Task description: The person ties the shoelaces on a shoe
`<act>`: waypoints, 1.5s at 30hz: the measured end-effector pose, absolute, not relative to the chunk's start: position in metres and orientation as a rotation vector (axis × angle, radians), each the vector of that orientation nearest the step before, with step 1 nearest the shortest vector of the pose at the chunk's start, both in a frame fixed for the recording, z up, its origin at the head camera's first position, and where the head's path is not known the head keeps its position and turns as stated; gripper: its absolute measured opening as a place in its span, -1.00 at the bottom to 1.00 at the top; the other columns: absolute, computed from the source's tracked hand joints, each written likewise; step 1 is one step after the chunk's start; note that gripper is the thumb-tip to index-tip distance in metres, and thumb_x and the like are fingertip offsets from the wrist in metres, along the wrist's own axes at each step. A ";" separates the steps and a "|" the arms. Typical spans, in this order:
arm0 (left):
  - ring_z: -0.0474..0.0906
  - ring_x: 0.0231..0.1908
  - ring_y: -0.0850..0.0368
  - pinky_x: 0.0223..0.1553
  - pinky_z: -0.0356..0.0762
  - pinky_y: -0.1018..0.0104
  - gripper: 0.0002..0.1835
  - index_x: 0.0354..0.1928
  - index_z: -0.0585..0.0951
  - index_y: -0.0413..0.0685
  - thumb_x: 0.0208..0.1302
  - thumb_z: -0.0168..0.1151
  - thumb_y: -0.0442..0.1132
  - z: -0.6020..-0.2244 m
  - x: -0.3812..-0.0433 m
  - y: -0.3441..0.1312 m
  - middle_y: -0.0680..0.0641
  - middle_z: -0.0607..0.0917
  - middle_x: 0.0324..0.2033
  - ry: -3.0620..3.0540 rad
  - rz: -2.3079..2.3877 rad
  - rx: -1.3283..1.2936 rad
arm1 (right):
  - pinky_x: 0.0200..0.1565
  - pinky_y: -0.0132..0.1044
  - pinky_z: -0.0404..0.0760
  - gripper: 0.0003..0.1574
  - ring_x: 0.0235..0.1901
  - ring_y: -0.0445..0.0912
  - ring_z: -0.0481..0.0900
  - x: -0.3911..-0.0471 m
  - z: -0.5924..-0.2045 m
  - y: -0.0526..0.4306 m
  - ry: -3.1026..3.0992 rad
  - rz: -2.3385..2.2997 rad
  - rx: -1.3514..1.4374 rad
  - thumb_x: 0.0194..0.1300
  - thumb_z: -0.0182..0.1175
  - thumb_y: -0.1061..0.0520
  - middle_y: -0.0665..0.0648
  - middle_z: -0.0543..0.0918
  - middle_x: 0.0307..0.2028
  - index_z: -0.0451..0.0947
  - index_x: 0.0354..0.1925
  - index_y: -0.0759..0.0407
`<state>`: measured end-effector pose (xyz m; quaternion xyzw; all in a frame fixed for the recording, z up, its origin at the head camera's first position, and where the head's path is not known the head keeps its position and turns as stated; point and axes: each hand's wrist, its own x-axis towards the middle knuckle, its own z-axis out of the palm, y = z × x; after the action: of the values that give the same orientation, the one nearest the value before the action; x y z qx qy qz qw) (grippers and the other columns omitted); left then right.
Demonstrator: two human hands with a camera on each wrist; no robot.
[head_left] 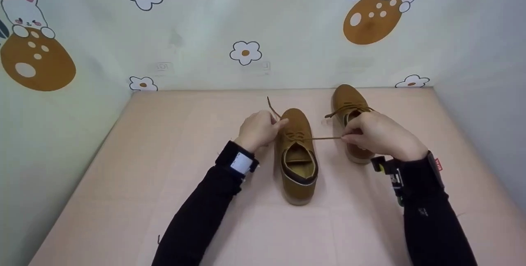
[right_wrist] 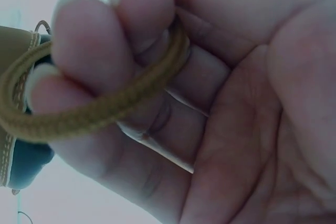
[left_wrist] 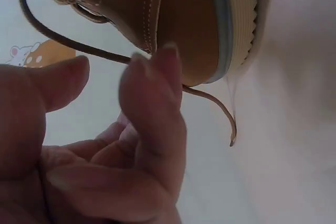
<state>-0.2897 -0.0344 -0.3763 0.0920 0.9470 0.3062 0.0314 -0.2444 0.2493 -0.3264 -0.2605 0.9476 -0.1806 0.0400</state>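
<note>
A tan lace-up shoe (head_left: 299, 194) stands upright in the middle of the pink surface, toe pointing away. My right hand (head_left: 376, 134) holds one shoelace (head_left: 324, 138) stretched out to the right of it. In the right wrist view, this brown lace (right_wrist: 105, 111) loops over the curled fingers (right_wrist: 89, 40). At the shoe's left side is my left hand (head_left: 258, 131). The left wrist view shows the other lace end (left_wrist: 79, 45) passing behind the index fingertip, with the thumb (left_wrist: 63, 85) apart from it. That end's tip hangs free.
A matching tan shoe (head_left: 347, 95) stands behind and partly under my right hand, its lace (head_left: 335, 114) sticking out left. A patterned wall (head_left: 197, 52) rises at the back, with more walls on both sides. Pink surface (head_left: 164, 155) extends to the left.
</note>
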 end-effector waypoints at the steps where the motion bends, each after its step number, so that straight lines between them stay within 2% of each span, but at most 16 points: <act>1: 0.63 -0.57 0.06 -0.52 0.48 0.28 -0.47 -0.41 0.70 -0.17 0.39 0.17 0.18 -0.376 -0.285 -0.037 -0.08 0.73 -0.52 2.868 0.951 0.285 | -0.44 -0.24 0.50 -0.93 -0.54 -0.18 0.48 -0.244 -0.326 0.250 2.904 -0.552 -0.797 0.30 0.32 0.21 -0.02 0.66 -0.48 0.75 -0.30 0.14; 3: 0.61 -0.67 0.09 -0.63 0.43 0.33 -0.45 -0.48 0.70 -0.21 0.38 0.18 0.17 -0.376 -0.277 -0.042 -0.14 0.73 -0.56 2.768 0.983 0.311 | -0.42 -0.24 0.51 -0.94 -0.52 -0.18 0.49 -0.243 -0.324 0.251 2.910 -0.545 -0.803 0.28 0.34 0.21 -0.05 0.65 -0.49 0.75 -0.32 0.12; 7: 0.53 -0.71 0.19 -0.69 0.39 0.40 -0.56 -0.48 0.71 -0.18 0.39 0.23 0.05 -0.377 -0.268 -0.044 -0.18 0.74 -0.50 2.625 1.121 0.373 | -0.41 -0.25 0.51 -0.96 -0.51 -0.17 0.48 -0.240 -0.320 0.259 2.927 -0.542 -0.788 0.26 0.36 0.19 -0.09 0.64 -0.50 0.75 -0.34 0.11; 13: 0.59 -0.62 0.05 -0.49 0.62 0.17 -0.81 -0.37 0.74 -0.10 0.33 0.31 -0.15 -0.380 -0.267 -0.040 -0.07 0.72 -0.51 2.486 1.397 0.356 | -0.37 -0.24 0.53 -0.96 -0.45 -0.17 0.52 -0.234 -0.317 0.271 2.943 -0.568 -0.760 0.24 0.39 0.16 -0.09 0.65 -0.43 0.75 -0.33 0.11; 17: 0.57 -0.59 0.06 -0.53 0.55 0.30 -0.83 -0.31 0.75 -0.10 0.30 0.35 -0.14 -0.382 -0.267 -0.036 -0.02 0.71 -0.51 2.420 1.504 0.356 | -0.34 -0.27 0.51 -0.98 -0.41 -0.17 0.51 -0.230 -0.315 0.281 2.969 -0.563 -0.758 0.23 0.41 0.11 -0.10 0.60 -0.39 0.77 -0.33 0.01; 19: 0.54 -0.60 0.11 -0.56 0.47 0.38 -0.84 -0.30 0.76 -0.12 0.30 0.35 -0.17 -0.383 -0.268 -0.034 -0.02 0.71 -0.50 2.385 1.565 0.358 | -0.39 -0.31 0.49 -0.98 -0.44 -0.18 0.50 -0.227 -0.313 0.288 2.949 -0.587 -0.737 0.23 0.42 0.08 -0.12 0.61 -0.39 0.78 -0.32 -0.05; 22: 0.52 -0.62 0.16 -0.52 0.50 0.36 -0.85 -0.30 0.76 -0.17 0.30 0.34 -0.22 -0.386 -0.269 -0.031 -0.02 0.70 -0.49 2.328 1.660 0.340 | -0.50 -0.36 0.43 -0.99 -0.54 -0.22 0.46 -0.226 -0.309 0.299 2.912 -0.612 -0.719 0.24 0.41 0.05 -0.18 0.65 -0.43 0.77 -0.32 -0.09; 25: 0.51 -0.62 0.19 -0.46 0.52 0.32 -0.85 -0.31 0.76 -0.20 0.31 0.32 -0.25 -0.387 -0.269 -0.031 0.00 0.68 -0.52 2.313 1.711 0.319 | -0.57 -0.37 0.40 -0.95 -0.64 -0.23 0.45 -0.231 -0.301 0.306 2.899 -0.591 -0.680 0.28 0.37 0.03 -0.14 0.62 -0.56 0.75 -0.32 -0.06; 28: 0.49 -0.62 0.20 -0.49 0.48 0.37 -0.85 -0.32 0.76 -0.21 0.31 0.33 -0.25 -0.389 -0.270 -0.032 0.02 0.66 -0.55 2.327 1.720 0.298 | -0.54 -0.37 0.51 -0.93 -0.60 -0.18 0.55 -0.243 -0.285 0.303 2.904 -0.580 -0.590 0.32 0.33 0.09 -0.04 0.60 -0.60 0.74 -0.28 0.04; 33: 0.49 -0.63 0.19 -0.56 0.43 0.44 -0.86 -0.35 0.76 -0.19 0.30 0.34 -0.26 -0.391 -0.270 -0.034 0.01 0.68 -0.56 2.370 1.704 0.283 | -0.40 -0.27 0.59 -0.89 -0.45 -0.10 0.63 -0.276 -0.260 0.266 3.011 -0.552 -0.596 0.35 0.28 0.18 0.04 0.70 -0.47 0.74 -0.21 0.15; 38: 0.60 -0.53 0.03 -0.39 0.60 0.22 -0.88 -0.35 0.76 -0.19 0.28 0.35 -0.28 -0.393 -0.270 -0.034 0.00 0.71 -0.53 2.388 1.701 0.282 | -0.31 -0.21 0.54 -0.89 -0.40 -0.12 0.63 -0.315 -0.257 0.206 3.090 -0.597 -0.899 0.34 0.31 0.15 0.03 0.75 -0.38 0.75 -0.21 0.11; 41: 0.64 -0.47 -0.07 -0.30 0.64 0.11 -0.90 -0.35 0.76 -0.20 0.27 0.36 -0.31 -0.392 -0.269 -0.034 0.00 0.71 -0.53 2.392 1.718 0.299 | -0.28 -0.22 0.55 -0.88 -0.39 -0.14 0.63 -0.332 -0.265 0.169 3.049 -0.623 -1.122 0.33 0.32 0.12 0.01 0.75 -0.36 0.76 -0.23 0.11; 45: 0.61 -0.53 0.03 -0.35 0.64 0.19 -0.90 -0.36 0.77 -0.25 0.25 0.36 -0.34 -0.391 -0.270 -0.036 -0.01 0.70 -0.55 2.391 1.749 0.357 | -0.24 -0.19 0.59 -0.88 -0.35 -0.11 0.65 -0.342 -0.277 0.129 2.952 -0.628 -1.308 0.33 0.32 0.15 0.04 0.75 -0.33 0.75 -0.21 0.15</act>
<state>-0.2697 -0.0358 -0.3913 0.1192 0.7988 0.5844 0.0787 -0.3420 0.1295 -0.2771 -0.3965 0.8950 -0.1904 -0.0739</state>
